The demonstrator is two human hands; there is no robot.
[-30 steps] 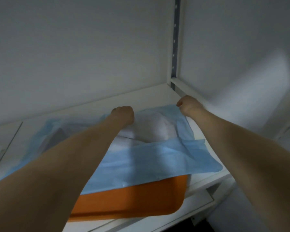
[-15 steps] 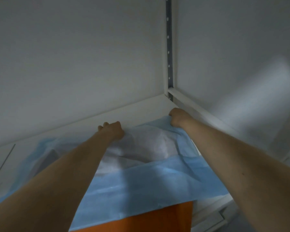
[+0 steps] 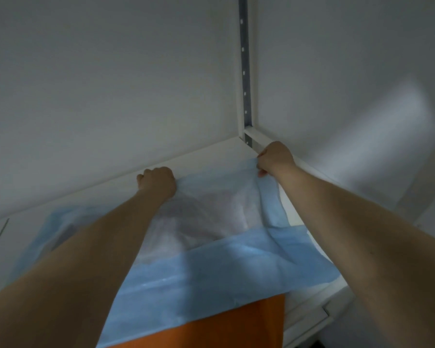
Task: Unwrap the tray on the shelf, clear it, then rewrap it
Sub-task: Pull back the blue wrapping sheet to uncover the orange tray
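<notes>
An orange tray (image 3: pixel 236 325) sits on the white shelf (image 3: pixel 206 159), mostly covered by a light blue wrap sheet (image 3: pixel 211 272). A paler, whitish layer (image 3: pixel 211 214) shows in the middle of the sheet. My left hand (image 3: pixel 157 180) grips the far edge of the wrap near its middle. My right hand (image 3: pixel 274 158) pinches the wrap's far right corner, close to the shelf's back right corner. What lies on the tray is hidden under the sheet.
The back wall (image 3: pixel 111 84) and side wall (image 3: pixel 349 84) close the shelf in. A slotted metal upright (image 3: pixel 244 71) runs up the corner. The shelf's front right edge (image 3: pixel 319 312) lies beside the tray.
Both hands have moved farther back toward the wall, drawing the wrap's far edge with them. The right hand now sits near the back right corner.
</notes>
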